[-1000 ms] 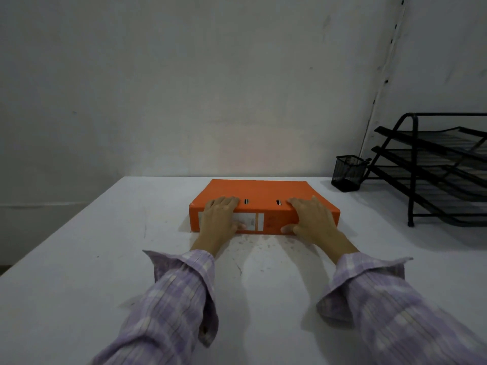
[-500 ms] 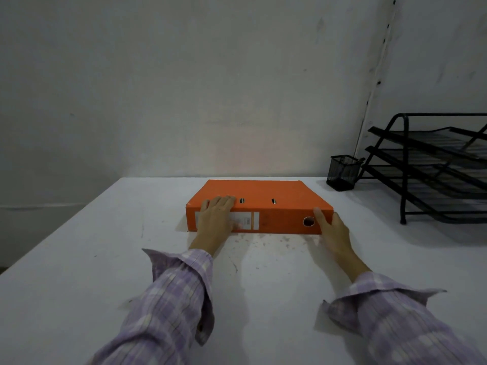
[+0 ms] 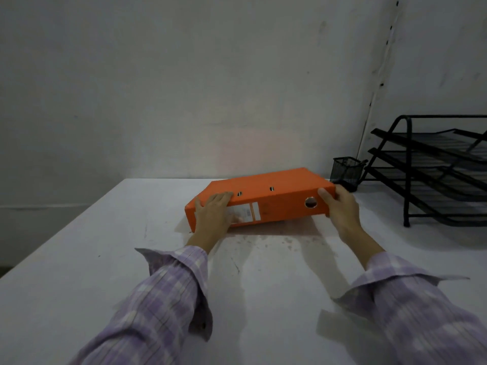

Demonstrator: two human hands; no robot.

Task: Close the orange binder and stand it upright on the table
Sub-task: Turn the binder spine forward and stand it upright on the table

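From my remote feed, the closed orange binder [image 3: 266, 194] sat tilted at the white table's [image 3: 79, 259] far centre, right end raised. The left hand [image 3: 213, 214] pressed spread fingers over its near-left corner; the right hand [image 3: 340, 209] clamped its right end.
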